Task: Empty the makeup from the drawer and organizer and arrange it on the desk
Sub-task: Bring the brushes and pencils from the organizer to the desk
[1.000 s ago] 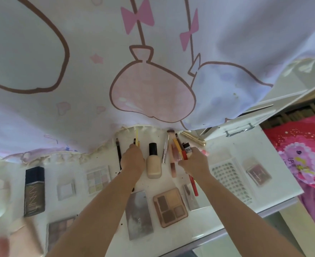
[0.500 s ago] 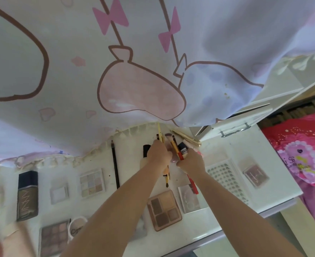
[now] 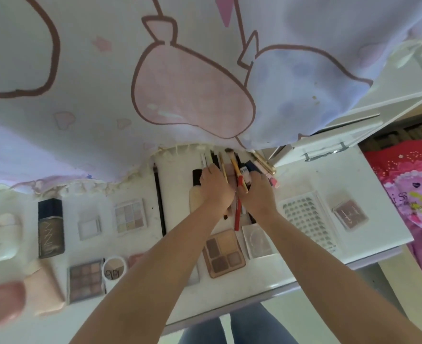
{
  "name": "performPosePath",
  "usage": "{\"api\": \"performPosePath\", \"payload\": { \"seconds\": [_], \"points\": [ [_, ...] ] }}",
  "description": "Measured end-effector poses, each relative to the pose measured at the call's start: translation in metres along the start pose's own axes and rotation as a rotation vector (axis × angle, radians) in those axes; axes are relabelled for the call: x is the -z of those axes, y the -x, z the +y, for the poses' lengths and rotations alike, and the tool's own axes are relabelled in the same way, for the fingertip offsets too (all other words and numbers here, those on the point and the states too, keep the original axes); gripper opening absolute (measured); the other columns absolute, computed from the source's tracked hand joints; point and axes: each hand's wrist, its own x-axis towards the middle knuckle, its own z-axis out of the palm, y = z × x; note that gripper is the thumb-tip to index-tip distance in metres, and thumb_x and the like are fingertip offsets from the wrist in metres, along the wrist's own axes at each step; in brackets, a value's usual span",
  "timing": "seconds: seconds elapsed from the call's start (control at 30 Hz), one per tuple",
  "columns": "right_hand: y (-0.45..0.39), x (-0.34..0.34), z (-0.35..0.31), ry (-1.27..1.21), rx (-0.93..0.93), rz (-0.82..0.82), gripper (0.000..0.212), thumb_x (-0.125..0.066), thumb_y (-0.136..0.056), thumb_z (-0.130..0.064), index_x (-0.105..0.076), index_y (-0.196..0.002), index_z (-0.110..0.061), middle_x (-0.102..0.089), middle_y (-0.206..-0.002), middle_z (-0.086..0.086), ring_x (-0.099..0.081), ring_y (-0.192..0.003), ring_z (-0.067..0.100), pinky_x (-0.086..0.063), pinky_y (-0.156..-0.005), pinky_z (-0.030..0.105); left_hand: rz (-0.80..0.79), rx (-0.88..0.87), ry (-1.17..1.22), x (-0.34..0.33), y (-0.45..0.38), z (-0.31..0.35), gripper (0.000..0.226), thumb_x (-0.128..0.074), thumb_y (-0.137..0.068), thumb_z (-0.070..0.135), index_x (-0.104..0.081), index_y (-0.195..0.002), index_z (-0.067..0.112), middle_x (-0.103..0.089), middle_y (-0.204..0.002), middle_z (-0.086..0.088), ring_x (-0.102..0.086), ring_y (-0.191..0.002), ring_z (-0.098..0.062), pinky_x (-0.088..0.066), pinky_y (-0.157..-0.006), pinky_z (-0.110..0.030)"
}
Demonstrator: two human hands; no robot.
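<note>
Both hands meet at the back middle of the white desk [image 3: 368, 184]. My left hand [image 3: 217, 188] and my right hand [image 3: 255, 196] grip one bundle of pencils and brushes [image 3: 238, 214] between them. Yellow, red and black sticks poke out above and below the fingers. A beige foundation bottle [image 3: 195, 197] with a black cap lies just left of my left hand, partly hidden by it. A black pencil [image 3: 159, 202] lies alone further left. A brown eyeshadow palette [image 3: 223, 252] and a clear compact [image 3: 258, 240] lie under my forearms.
A printed curtain [image 3: 180, 70] hangs low over the desk's back. Right: a lash tray [image 3: 309, 219], a blush compact [image 3: 350, 214], an open white drawer [image 3: 329, 150], a red bed cover [image 3: 408, 184]. Left: a dark bottle [image 3: 50, 228], a pastel palette [image 3: 130, 216], a round compact [image 3: 114, 269], pink tubes.
My left hand moved right from beside the black pencil, carrying a thin yellow stick, and joined my right hand at the bundle. The foundation bottle is now left of that hand.
</note>
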Motion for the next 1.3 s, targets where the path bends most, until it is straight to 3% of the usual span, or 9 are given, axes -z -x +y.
{"api": "performPosePath", "payload": {
  "seconds": [0.17,0.3,0.4,0.5,0.6,0.87,0.97,1.07,1.3],
  "points": [
    [0.020,-0.004,0.018,0.019,0.255,0.046,0.030,-0.060,-0.079,-0.004,-0.059,-0.107,0.008,-0.058,-0.110,0.027,-0.055,-0.105,0.043,-0.049,-0.089,0.045,0.069,-0.234,-0.162,0.002,0.017,-0.027,0.035,-0.050,-0.085,0.006,-0.047,-0.120,0.002,-0.046,-0.127,-0.011,-0.042,-0.119,-0.023,-0.034,-0.097,-0.026],
    [0.022,-0.010,0.027,0.261,0.423,-0.057,0.045,-0.043,-0.082,-0.023,-0.058,-0.111,0.008,-0.061,-0.112,0.028,-0.058,-0.105,0.046,-0.048,-0.087,0.054,0.000,-0.380,-0.262,0.002,0.025,-0.056,0.043,-0.040,-0.090,0.003,-0.039,-0.133,0.004,-0.037,-0.140,-0.008,-0.025,-0.135,-0.022,-0.018,-0.112,-0.025],
    [0.023,-0.010,0.028,0.390,0.416,-0.120,0.048,-0.045,-0.091,-0.024,-0.044,-0.130,0.004,-0.038,-0.138,0.029,-0.033,-0.129,0.047,-0.033,-0.104,0.058,-0.011,-0.431,-0.398,0.002,0.026,-0.071,0.047,-0.035,-0.093,0.007,-0.031,-0.140,0.007,-0.030,-0.147,-0.006,-0.014,-0.142,-0.020,-0.006,-0.119,-0.027],
    [0.021,-0.006,0.030,0.520,0.396,-0.154,0.053,-0.028,-0.099,-0.029,-0.012,-0.145,-0.007,-0.001,-0.154,0.016,0.003,-0.142,0.036,0.004,-0.115,0.039,-0.018,-0.424,-0.434,0.004,0.030,-0.074,0.048,-0.035,-0.094,0.007,-0.029,-0.141,0.007,-0.028,-0.148,-0.006,-0.013,-0.142,-0.021,-0.005,-0.119,-0.029],
    [0.020,-0.003,0.025,0.543,0.376,-0.183,0.053,-0.023,-0.100,-0.030,-0.004,-0.146,-0.012,0.005,-0.155,0.012,0.009,-0.142,0.032,0.004,-0.115,0.035,0.005,-0.441,-0.458,0.008,0.035,-0.076,0.048,-0.037,-0.093,0.008,-0.029,-0.140,0.005,-0.027,-0.147,-0.007,-0.015,-0.141,-0.021,-0.004,-0.119,-0.028],
    [0.030,0.000,0.018,0.400,0.387,-0.123,0.048,-0.033,-0.098,-0.025,-0.025,-0.142,-0.007,-0.017,-0.152,0.015,-0.010,-0.142,0.033,-0.010,-0.116,0.036,-0.001,-0.398,-0.406,0.025,0.052,-0.088,0.042,-0.040,-0.091,0.008,-0.039,-0.133,0.007,-0.028,-0.146,-0.006,-0.017,-0.139,-0.021,-0.015,-0.113,-0.028],
    [0.047,-0.001,0.019,0.308,0.543,-0.069,0.034,-0.043,-0.087,-0.019,-0.058,-0.111,0.001,-0.057,-0.119,0.022,-0.052,-0.116,0.039,-0.042,-0.099,0.041,0.032,-0.403,-0.407,0.031,0.063,-0.098,0.040,-0.040,-0.091,0.010,-0.042,-0.130,0.007,-0.033,-0.143,-0.006,-0.024,-0.135,-0.020,-0.021,-0.110,-0.029],
    [0.065,-0.008,0.008,0.261,0.599,-0.076,0.012,-0.062,-0.076,-0.003,-0.064,-0.087,0.000,-0.066,-0.095,0.016,-0.063,-0.093,0.034,-0.051,-0.082,0.037,0.051,-0.366,-0.420,0.040,0.073,-0.119,0.039,-0.039,-0.092,0.012,-0.043,-0.131,0.008,-0.035,-0.143,-0.005,-0.026,-0.135,-0.019,-0.023,-0.109,-0.028],
    [0.087,-0.053,-0.095,0.289,0.792,-0.129,0.036,-0.045,-0.088,-0.011,-0.053,-0.121,0.001,-0.055,-0.124,0.016,-0.048,-0.119,0.030,-0.037,-0.099,0.035,0.193,-0.125,-0.441,0.090,0.105,-0.189,0.038,-0.041,-0.090,0.013,-0.047,-0.127,0.011,-0.044,-0.135,-0.005,-0.036,-0.128,-0.023,-0.031,-0.102,-0.032]
  ]
}}
